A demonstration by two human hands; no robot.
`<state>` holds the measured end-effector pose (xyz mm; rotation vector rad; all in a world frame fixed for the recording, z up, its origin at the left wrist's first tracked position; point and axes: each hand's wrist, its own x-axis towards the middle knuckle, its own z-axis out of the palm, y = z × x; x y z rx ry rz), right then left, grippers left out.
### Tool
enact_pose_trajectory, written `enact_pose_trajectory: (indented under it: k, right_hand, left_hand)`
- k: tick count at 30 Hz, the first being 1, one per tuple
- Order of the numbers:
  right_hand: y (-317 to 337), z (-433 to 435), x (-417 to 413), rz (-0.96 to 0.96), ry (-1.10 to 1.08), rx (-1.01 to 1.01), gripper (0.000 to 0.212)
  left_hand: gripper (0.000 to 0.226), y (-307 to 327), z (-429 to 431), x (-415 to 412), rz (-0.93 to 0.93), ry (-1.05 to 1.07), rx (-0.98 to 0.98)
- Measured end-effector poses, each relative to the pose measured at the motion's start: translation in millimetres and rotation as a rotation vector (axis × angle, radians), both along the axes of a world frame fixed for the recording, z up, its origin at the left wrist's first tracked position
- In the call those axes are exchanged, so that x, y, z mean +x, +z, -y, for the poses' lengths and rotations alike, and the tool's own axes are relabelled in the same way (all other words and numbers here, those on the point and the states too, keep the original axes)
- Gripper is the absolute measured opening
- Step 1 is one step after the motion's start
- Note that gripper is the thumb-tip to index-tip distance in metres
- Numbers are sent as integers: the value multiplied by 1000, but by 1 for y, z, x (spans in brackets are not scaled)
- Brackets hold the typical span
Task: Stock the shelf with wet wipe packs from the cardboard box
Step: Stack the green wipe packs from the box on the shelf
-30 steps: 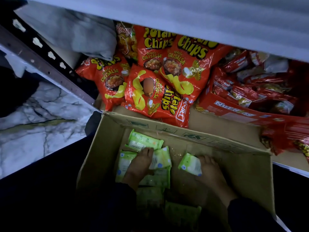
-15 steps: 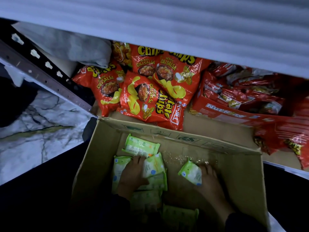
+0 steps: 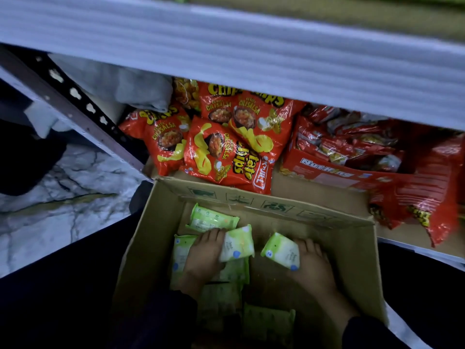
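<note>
- While both hands are down inside the cardboard box, which stands on the floor against the foot of the rack, the head camera looks straight down on the work.
- The left hand is wrapped around a green wipe pack, tilted up at its far end above the packs beneath it.
- The right hand grasps a second pack by its right end, over the bare bottom of the box.
- More loose packs lie in the box: one near the far wall, several under the left hand, and at least one at the near edge in deep shadow.
- Beyond the box, the low shelf holds red chip bags and a red snack carton, with no wipe packs among them.
- A grey shelf board crosses above; a sliver of green shows at the very top, too little to tell what it is.
- By my reckoning the stocking is far from done: two packs are in hand but not yet out of the box, and the rest wait there.
</note>
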<state>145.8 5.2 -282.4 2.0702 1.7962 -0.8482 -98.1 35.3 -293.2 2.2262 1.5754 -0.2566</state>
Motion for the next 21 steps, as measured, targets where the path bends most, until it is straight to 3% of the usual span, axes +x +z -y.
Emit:
enact_pose_trajectory:
  k: [13,18,21]
  right_hand:
    - [192,14,-19,-45,76,385,70]
    - [261,18,-32,-46,214,612,75]
    - [294,9,-36,-81,258,579,74]
  left_hand:
    - [96,201,-16,-29,41,-267,509]
    - [63,286,-15,-53,103,-300,778]
    - [70,338,-23,-68,82,-315,896]
